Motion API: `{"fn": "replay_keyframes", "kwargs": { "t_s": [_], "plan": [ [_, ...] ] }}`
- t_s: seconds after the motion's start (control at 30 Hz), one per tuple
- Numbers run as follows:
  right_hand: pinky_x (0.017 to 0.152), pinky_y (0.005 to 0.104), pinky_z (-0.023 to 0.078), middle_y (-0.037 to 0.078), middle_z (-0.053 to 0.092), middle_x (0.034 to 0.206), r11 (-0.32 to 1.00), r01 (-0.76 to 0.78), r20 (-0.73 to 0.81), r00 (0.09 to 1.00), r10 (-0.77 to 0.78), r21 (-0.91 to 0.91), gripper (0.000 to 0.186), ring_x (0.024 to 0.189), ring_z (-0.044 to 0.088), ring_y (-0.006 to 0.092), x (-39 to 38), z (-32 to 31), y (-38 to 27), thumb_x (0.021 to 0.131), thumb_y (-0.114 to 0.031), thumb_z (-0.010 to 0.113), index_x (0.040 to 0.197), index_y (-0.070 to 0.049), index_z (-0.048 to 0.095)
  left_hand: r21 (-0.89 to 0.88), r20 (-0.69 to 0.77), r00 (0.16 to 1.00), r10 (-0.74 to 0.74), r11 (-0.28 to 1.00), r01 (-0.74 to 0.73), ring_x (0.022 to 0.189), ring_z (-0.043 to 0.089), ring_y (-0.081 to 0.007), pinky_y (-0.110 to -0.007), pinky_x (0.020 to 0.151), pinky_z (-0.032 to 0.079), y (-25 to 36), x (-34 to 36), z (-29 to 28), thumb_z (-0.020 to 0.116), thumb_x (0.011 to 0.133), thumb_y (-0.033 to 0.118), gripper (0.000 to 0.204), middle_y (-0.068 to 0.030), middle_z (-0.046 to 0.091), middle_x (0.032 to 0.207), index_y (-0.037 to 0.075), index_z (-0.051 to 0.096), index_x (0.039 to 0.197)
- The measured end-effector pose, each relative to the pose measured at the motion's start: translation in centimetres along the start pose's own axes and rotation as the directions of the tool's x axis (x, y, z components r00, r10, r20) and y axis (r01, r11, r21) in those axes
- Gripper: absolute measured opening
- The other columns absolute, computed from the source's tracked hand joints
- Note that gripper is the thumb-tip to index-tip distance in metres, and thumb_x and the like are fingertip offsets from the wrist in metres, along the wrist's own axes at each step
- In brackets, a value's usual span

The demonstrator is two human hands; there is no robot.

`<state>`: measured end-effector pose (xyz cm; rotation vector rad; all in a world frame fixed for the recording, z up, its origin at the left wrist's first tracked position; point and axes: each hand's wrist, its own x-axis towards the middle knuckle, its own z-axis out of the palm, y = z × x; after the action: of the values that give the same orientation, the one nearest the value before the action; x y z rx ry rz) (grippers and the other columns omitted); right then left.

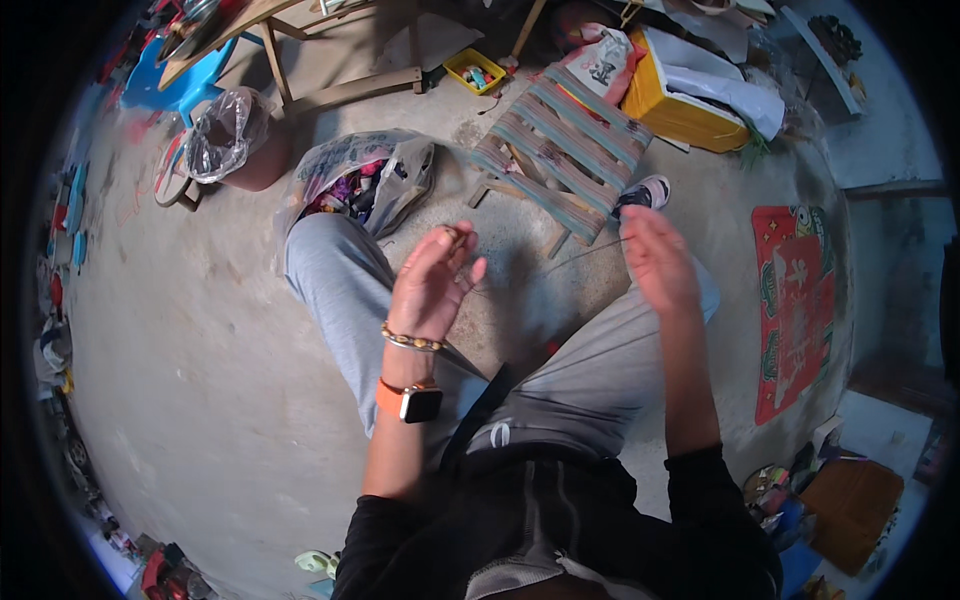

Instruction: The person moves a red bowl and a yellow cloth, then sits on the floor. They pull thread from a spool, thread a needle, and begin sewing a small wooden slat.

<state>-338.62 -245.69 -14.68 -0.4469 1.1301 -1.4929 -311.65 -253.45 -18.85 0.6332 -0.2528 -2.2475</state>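
My left hand (437, 278) is raised over the gap between my knees, palm turned inward. Its fingers are curled around something small at their tips that I cannot make out, and the thumb stands apart. My right hand (660, 265) is up over my right knee with its fingertips pinched together. From them a thin dark thread (575, 261) slants down toward the left hand; its far end fades from sight. Beside my left knee lies a clear plastic bag (405, 180) filled with colourful small items.
Ahead stands a low stool with a striped woven seat (570, 145). Around it are a lined waste bin (255, 165), a small yellow tray (474, 72), a yellow box (680, 110) and a wooden table frame (350, 92). A red mat (795, 310) lies at the right.
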Motion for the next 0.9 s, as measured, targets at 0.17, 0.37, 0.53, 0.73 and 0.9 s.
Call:
{"fn": "replay_keyframes", "kwargs": {
  "t_s": [0.17,0.37,0.53,0.73,0.9],
  "plan": [
    [0.047,0.014,0.035,0.005,0.053,0.078,0.963,0.176,-0.144,0.978,-0.148,0.203,0.013,0.055,0.042,0.003,-0.9,-7.9,-3.4,0.087,-0.011,0.048,0.095,-0.002,0.053,-0.056,-0.085,0.996,-0.027,0.998,0.023,0.111,0.043,-0.0153,-0.049,0.09,0.033,1.8,0.9,-1.4,0.057,0.082,0.023,0.008,0.001,0.055,0.11,0.017,0.059,0.087],
    [0.044,0.0155,0.035,0.005,0.054,0.077,0.944,0.294,-0.33,0.914,-0.234,0.146,0.01,0.053,0.042,0.004,-2.3,-12.1,-4.3,0.088,-0.011,0.048,0.093,-0.003,0.052,-0.117,-0.191,0.979,-0.076,0.992,0.055,0.105,0.042,-0.0127,-0.052,0.093,0.027,2.5,1.3,-3.4,0.062,0.078,0.025,0.006,0.0063,0.057,0.104,0.02,0.062,0.082],
    [0.044,0.0163,0.035,0.004,0.055,0.076,0.96,0.271,-0.478,0.854,-0.206,0.07,0.009,0.054,0.042,0.0045,-1.5,-12.7,-3.1,0.087,-0.01,0.049,0.092,-0.003,0.052,-0.259,-0.128,0.988,-0.082,0.965,0.046,0.102,0.046,-0.0115,-0.05,0.095,0.024,2.1,1.1,-4.7,0.056,0.083,0.024,0.008,0.0053,0.058,0.101,0.019,0.062,0.086],
    [0.044,0.0173,0.035,0.004,0.055,0.07,0.957,0.215,-0.521,0.804,-0.286,-0.195,0.011,0.053,0.043,0.0053,0.2,-12.2,-2.0,0.086,-0.012,0.052,0.086,-0.002,0.054,-0.224,-0.193,0.981,-0.02,0.974,-0.024,0.096,0.048,-0.0089,-0.047,0.092,0.027,2.4,-0.3,-6.3,0.059,0.08,0.022,0.006,0.0072,0.059,0.095,0.018,0.061,0.085],
    [0.043,0.0187,0.034,0.004,0.054,0.065,0.935,0.243,-0.535,0.77,-0.348,-0.258,0.011,0.05,0.044,0.0066,1.8,-12.0,-1.4,0.086,-0.012,0.052,0.082,-0.002,0.053,-0.262,-0.205,0.978,-0.027,0.965,-0.028,0.096,0.049,-0.0091,-0.048,0.093,0.027,2.0,-0.7,-6.9,0.059,0.08,0.021,0.007,0.007,0.06,0.094,0.016,0.062,0.085]
  ]
}}
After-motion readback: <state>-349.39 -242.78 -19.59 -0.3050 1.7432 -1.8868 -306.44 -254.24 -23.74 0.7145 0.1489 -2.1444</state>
